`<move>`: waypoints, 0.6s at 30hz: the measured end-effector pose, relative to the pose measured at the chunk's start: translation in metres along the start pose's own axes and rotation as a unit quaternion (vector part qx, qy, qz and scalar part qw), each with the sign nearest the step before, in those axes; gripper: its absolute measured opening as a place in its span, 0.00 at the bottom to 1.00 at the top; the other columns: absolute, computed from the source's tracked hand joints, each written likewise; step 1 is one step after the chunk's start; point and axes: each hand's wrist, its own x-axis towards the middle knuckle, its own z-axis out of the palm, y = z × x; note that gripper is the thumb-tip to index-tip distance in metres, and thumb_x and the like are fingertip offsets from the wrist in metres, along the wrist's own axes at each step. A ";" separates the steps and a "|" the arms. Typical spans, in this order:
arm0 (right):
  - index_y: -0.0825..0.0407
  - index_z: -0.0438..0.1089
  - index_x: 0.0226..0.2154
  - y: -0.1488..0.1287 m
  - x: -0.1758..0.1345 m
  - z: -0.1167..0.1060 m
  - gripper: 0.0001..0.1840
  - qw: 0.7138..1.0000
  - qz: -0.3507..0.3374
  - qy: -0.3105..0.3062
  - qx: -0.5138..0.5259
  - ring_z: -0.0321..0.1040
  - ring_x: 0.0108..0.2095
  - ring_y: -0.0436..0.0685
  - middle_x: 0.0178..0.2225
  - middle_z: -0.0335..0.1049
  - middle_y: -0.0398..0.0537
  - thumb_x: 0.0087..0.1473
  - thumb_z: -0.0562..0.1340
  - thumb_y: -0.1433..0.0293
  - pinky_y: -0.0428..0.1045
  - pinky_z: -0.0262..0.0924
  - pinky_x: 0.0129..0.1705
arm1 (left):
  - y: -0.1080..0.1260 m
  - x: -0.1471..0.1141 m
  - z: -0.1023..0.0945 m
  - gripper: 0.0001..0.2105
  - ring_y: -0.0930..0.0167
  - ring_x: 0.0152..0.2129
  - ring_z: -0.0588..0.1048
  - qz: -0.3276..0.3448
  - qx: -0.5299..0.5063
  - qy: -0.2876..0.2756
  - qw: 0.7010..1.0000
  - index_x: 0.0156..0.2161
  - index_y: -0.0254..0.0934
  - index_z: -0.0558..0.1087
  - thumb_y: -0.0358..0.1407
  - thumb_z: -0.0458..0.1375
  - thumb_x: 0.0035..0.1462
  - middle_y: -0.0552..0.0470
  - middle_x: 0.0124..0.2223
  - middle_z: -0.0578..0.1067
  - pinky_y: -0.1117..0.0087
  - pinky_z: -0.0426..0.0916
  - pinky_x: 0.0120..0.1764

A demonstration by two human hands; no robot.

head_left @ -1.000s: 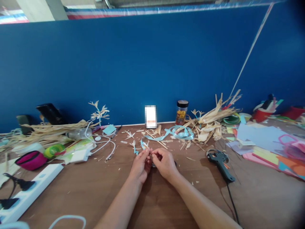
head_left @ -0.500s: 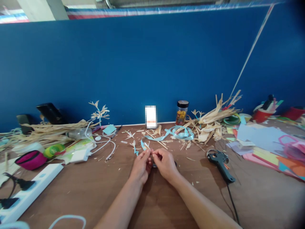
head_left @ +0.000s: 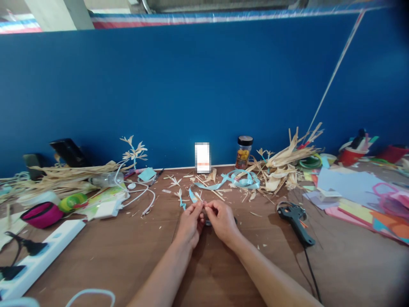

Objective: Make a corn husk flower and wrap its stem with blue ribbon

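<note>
Both hands meet at the middle of the table, fingertips nearly touching. My left hand (head_left: 189,224) is closed in a pinch on a small dried-husk flower (head_left: 197,196), whose pale tips stick up above the fingers. Pinched close beside it, my right hand (head_left: 222,219) has curled fingers; what lies between them is too small to make out. A light blue ribbon (head_left: 215,186) curves from a loose coil at the back down to the fingertips, where its end is hidden. Partly covered by the right hand is a dark object (head_left: 207,222) on the table.
A glue gun (head_left: 295,224) lies at right, its cord trailing forward. Husk scraps surround a lidded jar (head_left: 244,152) and a husk bundle (head_left: 286,162). At left are a power strip (head_left: 47,256), white cables and a standing husk-flower stem (head_left: 134,153). Coloured paper (head_left: 347,185) covers the far right.
The fingertips have shifted very slightly, still pinched together at the same spot. The camera view has tilted a little; the things on the table lie as before.
</note>
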 end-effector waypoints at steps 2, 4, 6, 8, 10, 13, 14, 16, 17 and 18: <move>0.53 0.67 0.27 0.001 0.000 0.000 0.10 1.000 0.003 0.000 0.005 0.62 0.28 0.51 0.27 0.68 0.46 0.52 0.52 0.68 0.45 0.55 0.31 | -0.001 0.000 0.000 0.09 0.84 0.13 0.62 0.001 0.002 0.004 1.000 0.31 0.30 0.71 0.33 0.62 0.42 0.58 0.21 0.67 0.85 0.58 0.15; 0.53 0.68 0.27 0.002 0.001 0.001 0.10 1.000 0.003 0.002 0.013 0.63 0.29 0.51 0.28 0.68 0.47 0.52 0.52 0.68 0.45 0.55 0.32 | -0.001 0.001 -0.001 0.10 0.85 0.13 0.62 0.001 0.002 0.011 1.000 0.31 0.31 0.71 0.33 0.63 0.41 0.57 0.23 0.68 0.85 0.59 0.15; 0.54 0.68 0.28 0.003 0.002 0.001 0.11 1.000 0.002 0.006 0.027 0.63 0.30 0.52 0.28 0.69 0.47 0.52 0.52 0.68 0.45 0.55 0.33 | -0.001 0.001 -0.001 0.10 0.85 0.13 0.62 0.005 0.001 0.022 1.000 0.32 0.32 0.71 0.33 0.63 0.41 0.56 0.26 0.70 0.85 0.59 0.15; 0.54 0.68 0.29 0.004 0.003 0.001 0.11 0.999 0.001 0.006 0.039 0.64 0.30 0.52 0.29 0.69 0.47 0.52 0.52 0.68 0.45 0.55 0.33 | 0.000 0.000 0.000 0.11 0.85 0.13 0.62 0.009 0.002 0.030 1.000 0.33 0.34 0.71 0.33 0.63 0.41 0.56 0.28 0.71 0.86 0.59 0.15; 0.54 0.68 0.29 0.005 0.004 0.001 0.12 0.999 0.001 0.002 0.045 0.64 0.30 0.52 0.28 0.70 0.47 0.52 0.52 0.67 0.45 0.55 0.33 | 0.001 0.000 0.000 0.11 0.86 0.14 0.62 0.011 0.004 0.032 0.999 0.33 0.35 0.72 0.33 0.63 0.41 0.55 0.29 0.71 0.86 0.59 0.15; 0.53 0.69 0.29 0.005 0.004 0.000 0.12 0.999 0.002 -0.005 0.046 0.64 0.30 0.52 0.28 0.70 0.47 0.52 0.52 0.68 0.45 0.55 0.33 | 0.001 -0.001 0.000 0.12 0.86 0.14 0.62 0.012 0.008 0.028 1.000 0.34 0.34 0.72 0.33 0.63 0.40 0.54 0.30 0.72 0.86 0.59 0.15; 0.53 0.69 0.29 0.004 0.003 0.000 0.12 0.999 0.005 -0.007 0.045 0.64 0.30 0.52 0.28 0.70 0.47 0.51 0.52 0.68 0.45 0.55 0.33 | 0.001 -0.001 0.000 0.12 0.86 0.14 0.62 0.014 0.008 0.027 0.999 0.33 0.34 0.72 0.33 0.63 0.40 0.54 0.31 0.72 0.86 0.59 0.15; 0.53 0.69 0.29 0.003 0.003 0.001 0.12 0.999 0.016 -0.009 0.044 0.64 0.29 0.52 0.28 0.70 0.47 0.51 0.52 0.67 0.45 0.55 0.33 | 0.000 0.000 0.000 0.12 0.86 0.14 0.62 0.019 0.009 0.028 0.999 0.33 0.33 0.72 0.33 0.64 0.40 0.54 0.31 0.72 0.86 0.58 0.15; 0.53 0.69 0.29 0.003 0.003 0.001 0.12 0.999 0.022 -0.012 0.044 0.65 0.29 0.52 0.28 0.70 0.47 0.51 0.52 0.67 0.45 0.56 0.32 | 0.000 0.001 -0.001 0.12 0.86 0.14 0.62 0.020 0.008 0.029 0.999 0.33 0.33 0.72 0.33 0.64 0.39 0.54 0.31 0.72 0.86 0.58 0.15; 0.53 0.69 0.29 0.003 0.003 0.001 0.12 0.999 0.027 -0.014 0.045 0.65 0.29 0.52 0.28 0.71 0.47 0.51 0.52 0.67 0.45 0.56 0.32 | 0.000 0.002 -0.001 0.12 0.86 0.14 0.62 0.020 0.008 0.031 0.999 0.33 0.33 0.72 0.34 0.64 0.39 0.54 0.31 0.72 0.86 0.58 0.15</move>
